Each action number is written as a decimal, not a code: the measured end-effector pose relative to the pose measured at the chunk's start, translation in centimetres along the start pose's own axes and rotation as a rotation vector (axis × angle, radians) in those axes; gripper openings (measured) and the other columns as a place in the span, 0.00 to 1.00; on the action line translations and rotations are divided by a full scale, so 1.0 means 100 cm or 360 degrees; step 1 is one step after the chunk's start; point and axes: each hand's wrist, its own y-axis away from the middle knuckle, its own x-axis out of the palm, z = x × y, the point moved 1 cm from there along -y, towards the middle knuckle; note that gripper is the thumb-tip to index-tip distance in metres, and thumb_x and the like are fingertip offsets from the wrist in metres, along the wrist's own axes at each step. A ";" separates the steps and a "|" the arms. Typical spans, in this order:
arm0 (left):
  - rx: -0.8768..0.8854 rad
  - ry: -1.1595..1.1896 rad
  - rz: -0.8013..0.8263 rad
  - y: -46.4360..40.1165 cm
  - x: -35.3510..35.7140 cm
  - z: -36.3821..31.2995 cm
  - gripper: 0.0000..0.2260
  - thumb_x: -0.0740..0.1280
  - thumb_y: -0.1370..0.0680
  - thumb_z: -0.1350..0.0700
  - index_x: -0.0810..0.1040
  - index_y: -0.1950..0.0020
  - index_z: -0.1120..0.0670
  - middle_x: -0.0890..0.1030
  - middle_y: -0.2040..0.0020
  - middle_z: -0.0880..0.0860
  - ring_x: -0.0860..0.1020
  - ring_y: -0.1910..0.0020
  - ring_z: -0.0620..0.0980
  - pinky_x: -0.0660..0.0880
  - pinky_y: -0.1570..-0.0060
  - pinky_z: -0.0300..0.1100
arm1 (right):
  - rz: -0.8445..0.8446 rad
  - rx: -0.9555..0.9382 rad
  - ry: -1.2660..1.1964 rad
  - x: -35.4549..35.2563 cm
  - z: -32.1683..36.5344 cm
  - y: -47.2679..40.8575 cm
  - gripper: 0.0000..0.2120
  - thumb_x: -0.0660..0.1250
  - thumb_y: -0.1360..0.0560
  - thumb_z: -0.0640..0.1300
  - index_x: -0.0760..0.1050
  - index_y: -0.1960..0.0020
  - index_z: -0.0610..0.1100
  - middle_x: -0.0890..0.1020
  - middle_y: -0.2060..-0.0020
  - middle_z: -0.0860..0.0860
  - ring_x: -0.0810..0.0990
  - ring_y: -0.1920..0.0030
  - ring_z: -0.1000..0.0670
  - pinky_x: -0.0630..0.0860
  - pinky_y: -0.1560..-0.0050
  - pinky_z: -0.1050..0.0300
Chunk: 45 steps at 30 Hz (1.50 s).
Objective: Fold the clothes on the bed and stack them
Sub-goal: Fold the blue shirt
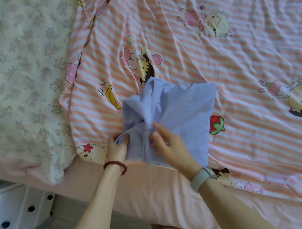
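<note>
Head view: light blue garment (173,120) partly folded, lying on the pink striped cartoon quilt cover (242,58) at about six o'clock of the bed, close to the near edge, likely kept there so both arms reach it without stretching; right half flat and squared, left half bunched and gathered toward the middle, so probably mid-fold rather than finished; left hand (116,147) at seven o'clock of the garment, fingers (124,139) curled and pinching the lower left corner of the cloth, seemingly to anchor or lift that edge; right hand (169,146) resting on top near the gathered centre, fingers (157,128) pinching a ridge of fabric there, apparently to draw the loose side across; red bead bracelet (115,166) on the left wrist, grey watch (202,177) on the right; floral pillow (28,67) at nine o'clock, well apart from the garment; white drawer unit (10,209) with dark knobs at eight o'clock, below the bed edge; no stack of folded clothes visible anywhere in view, so stacking judged not yet begun.
</note>
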 end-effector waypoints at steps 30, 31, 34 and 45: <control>0.1520 -0.0539 -0.0272 0.046 0.041 -0.009 0.06 0.67 0.30 0.62 0.75 0.54 0.60 0.75 0.59 0.52 0.72 0.59 0.47 0.70 0.54 0.34 | -0.0602 0.0094 0.0002 -0.016 -0.005 -0.007 0.08 0.63 0.27 0.39 0.70 0.65 0.44 0.72 0.72 0.54 0.68 0.68 0.55 0.64 0.67 0.64; 0.1529 -0.0728 0.0057 0.043 0.055 -0.004 0.08 0.66 0.29 0.59 0.76 0.52 0.59 0.77 0.56 0.55 0.74 0.55 0.50 0.71 0.49 0.37 | -0.0684 0.0048 -0.0158 -0.025 0.001 0.000 0.09 0.63 0.27 0.40 0.69 0.66 0.46 0.72 0.74 0.55 0.68 0.69 0.58 0.65 0.68 0.66; 0.1176 -0.0969 0.0621 0.041 0.069 -0.007 0.09 0.71 0.33 0.53 0.78 0.54 0.52 0.81 0.51 0.57 0.80 0.49 0.50 0.75 0.47 0.39 | -0.0617 0.0002 -0.0292 -0.034 0.011 0.012 0.06 0.61 0.30 0.43 0.72 0.65 0.48 0.76 0.71 0.56 0.71 0.68 0.59 0.68 0.67 0.67; 0.0998 -0.0688 0.0120 0.017 0.045 -0.024 0.40 0.56 0.32 0.35 0.51 0.24 0.50 0.56 0.25 0.57 0.55 0.27 0.52 0.52 0.30 0.43 | 0.0246 -0.0048 0.0247 0.006 -0.023 0.005 0.25 0.51 0.33 0.38 0.77 0.41 0.38 0.79 0.41 0.46 0.74 0.41 0.55 0.68 0.39 0.65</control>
